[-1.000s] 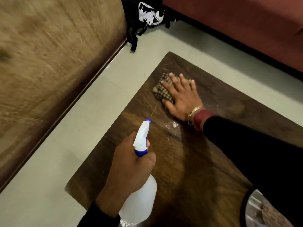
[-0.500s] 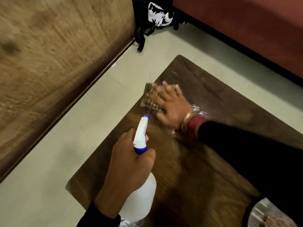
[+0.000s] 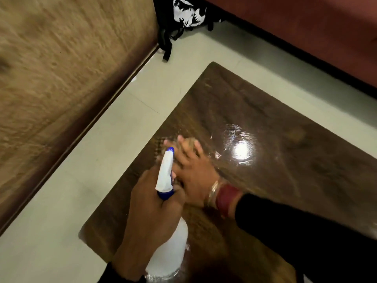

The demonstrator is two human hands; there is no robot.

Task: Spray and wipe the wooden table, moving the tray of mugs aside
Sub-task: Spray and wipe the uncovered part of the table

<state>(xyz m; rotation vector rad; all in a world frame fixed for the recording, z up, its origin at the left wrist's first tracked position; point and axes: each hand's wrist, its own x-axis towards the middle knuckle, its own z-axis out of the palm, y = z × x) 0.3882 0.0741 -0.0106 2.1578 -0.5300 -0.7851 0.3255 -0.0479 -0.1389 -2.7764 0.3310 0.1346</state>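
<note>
My left hand [image 3: 150,209] grips a white spray bottle [image 3: 168,251] with a blue-tipped nozzle, held over the near left part of the dark wooden table [image 3: 265,180]. My right hand [image 3: 193,170] lies flat on a checked cloth [image 3: 161,142], pressing it onto the tabletop near the left edge; the hand and cloth are motion-blurred and the bottle nozzle hides part of them. A wet, shiny patch [image 3: 241,149] glistens on the wood to the right of the cloth. The tray of mugs is out of view.
A wood-panelled wall [image 3: 61,78] runs along the left. Pale floor tiles [image 3: 61,201] surround the table. A black and white bag [image 3: 183,15] sits on the floor at the top. A reddish sofa base [image 3: 306,27] lines the top right.
My right hand has slid the cloth along the table's left edge toward me, leaving a wet sheen behind. The left hand with the bottle has barely shifted.
</note>
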